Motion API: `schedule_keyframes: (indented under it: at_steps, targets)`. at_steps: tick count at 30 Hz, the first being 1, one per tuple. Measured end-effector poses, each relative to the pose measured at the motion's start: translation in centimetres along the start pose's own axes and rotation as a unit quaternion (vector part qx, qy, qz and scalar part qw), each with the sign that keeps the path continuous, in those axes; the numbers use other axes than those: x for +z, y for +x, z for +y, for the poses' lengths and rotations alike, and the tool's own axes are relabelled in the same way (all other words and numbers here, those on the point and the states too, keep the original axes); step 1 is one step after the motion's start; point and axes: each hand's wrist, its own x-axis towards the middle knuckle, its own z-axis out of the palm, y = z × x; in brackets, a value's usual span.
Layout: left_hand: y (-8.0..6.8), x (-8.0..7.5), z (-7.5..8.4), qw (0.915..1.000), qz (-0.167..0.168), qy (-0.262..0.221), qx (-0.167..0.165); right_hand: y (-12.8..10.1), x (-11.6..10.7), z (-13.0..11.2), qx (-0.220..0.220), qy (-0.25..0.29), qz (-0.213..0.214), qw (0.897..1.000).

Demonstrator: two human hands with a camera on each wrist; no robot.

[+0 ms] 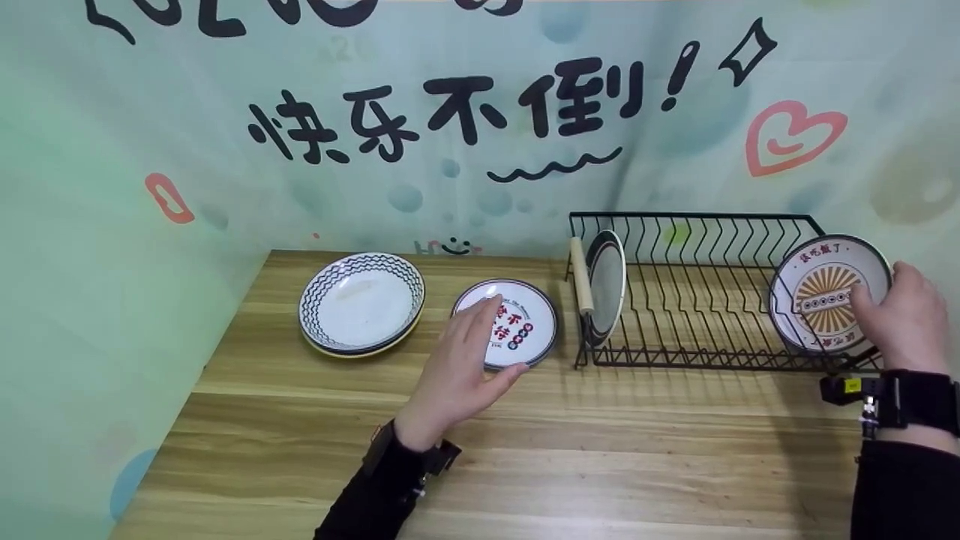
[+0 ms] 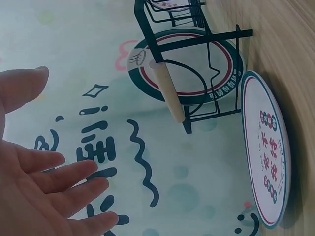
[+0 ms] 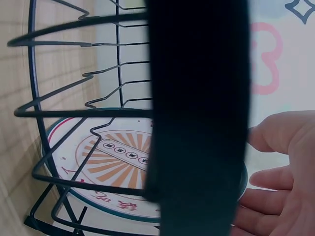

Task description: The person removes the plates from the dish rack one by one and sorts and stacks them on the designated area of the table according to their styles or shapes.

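My right hand [image 1: 911, 322] is at the right end of the black wire dish rack [image 1: 697, 360], holding a white plate [image 1: 829, 289] with an orange sunburst by its rim. The thumb lies over the plate's face and the fingers are at its outer edge. In the right wrist view the plate [image 3: 118, 157] stands among the rack's wires, and a dark bar hides part of the grip. My left hand [image 1: 457, 375], fingers extended and holding nothing, hovers before a small white plate [image 1: 532, 330] with red lettering. The left wrist view shows that hand [image 2: 49, 191] apart from the plate [image 2: 266, 152].
A bowl with a black wavy rim [image 1: 364, 300] sits stacked on another dish at the table's left. One dark-rimmed plate [image 1: 611, 285] stands upright at the rack's left end, beside its wooden handle [image 1: 581, 275]. A printed cloth [image 1: 480, 195] hangs behind the wooden table [image 1: 562, 465].
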Motion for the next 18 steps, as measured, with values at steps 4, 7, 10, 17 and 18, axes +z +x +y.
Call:
schedule_keyframes:
  at_steps: [4,7,10,17,18]
  targets:
    - [0.01,-0.04,0.07,0.9999,-0.003,-0.013,0.002,0.06,-0.02,0.26,-0.003,0.002,-0.009,1.000]
    - [0.02,-0.10,0.08,0.9997,-0.005,-0.023,0.002,0.14,-0.16,0.30,-0.003,0.001,-0.020,1.000]
    - [0.09,-0.20,0.06,0.9995,-0.009,-0.030,-0.002,0.19,-0.33,0.23,0.004,-0.002,-0.034,0.999]
    - [0.36,-0.58,0.06,0.9988,-0.019,-0.045,-0.007,0.50,-0.57,0.23,0.016,-0.013,-0.046,0.999]
    - [0.40,-0.64,0.05,0.9986,-0.020,-0.047,-0.008,0.58,-0.57,0.21,0.017,-0.017,-0.043,0.999]
